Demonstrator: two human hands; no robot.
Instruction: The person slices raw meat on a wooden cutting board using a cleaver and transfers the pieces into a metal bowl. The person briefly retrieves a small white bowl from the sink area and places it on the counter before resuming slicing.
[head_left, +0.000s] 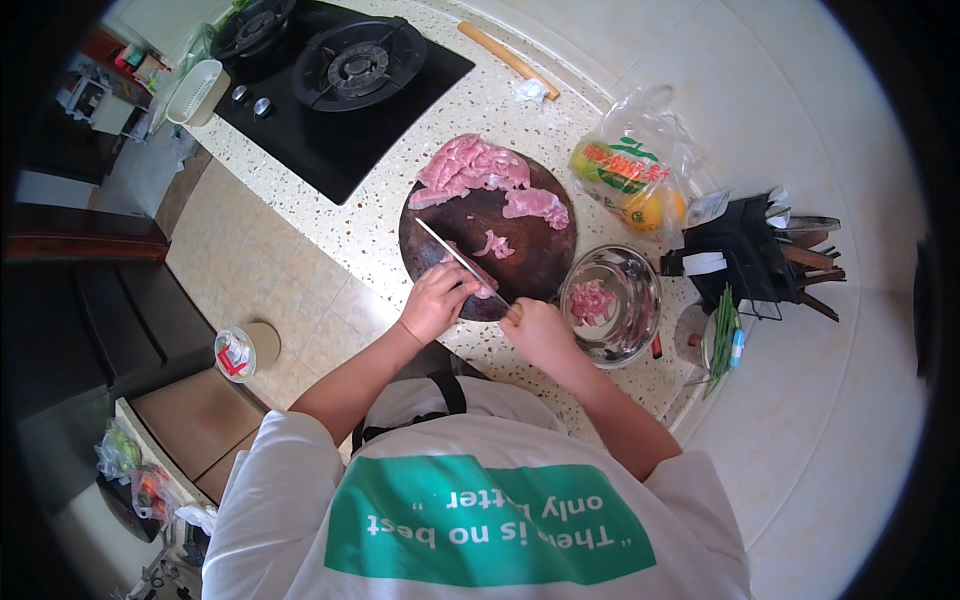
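My right hand (536, 330) grips the handle of a kitchen knife (454, 251), its blade slanting up and left over the near part of a round, dark cutting board (540, 262). Beneath the blade is a strip of raw meat (487, 288), which my left hand (439, 298) holds with bent fingertips close to the blade. A few cut slivers of meat (495, 244) lie mid-board. Toward the far edge sit a large pile of raw meat (472, 165) and a separate slab (537, 205). Right of the board, a steel bowl (651, 300) contains cut meat (592, 302).
A black gas hob (330, 150) is at the far left. Beyond the board are a bag of fruit (630, 169) and a wooden rolling pin (506, 58). A black knife rack (739, 247) and green onions (721, 337) stand at right. A bin (262, 349) is on the floor.
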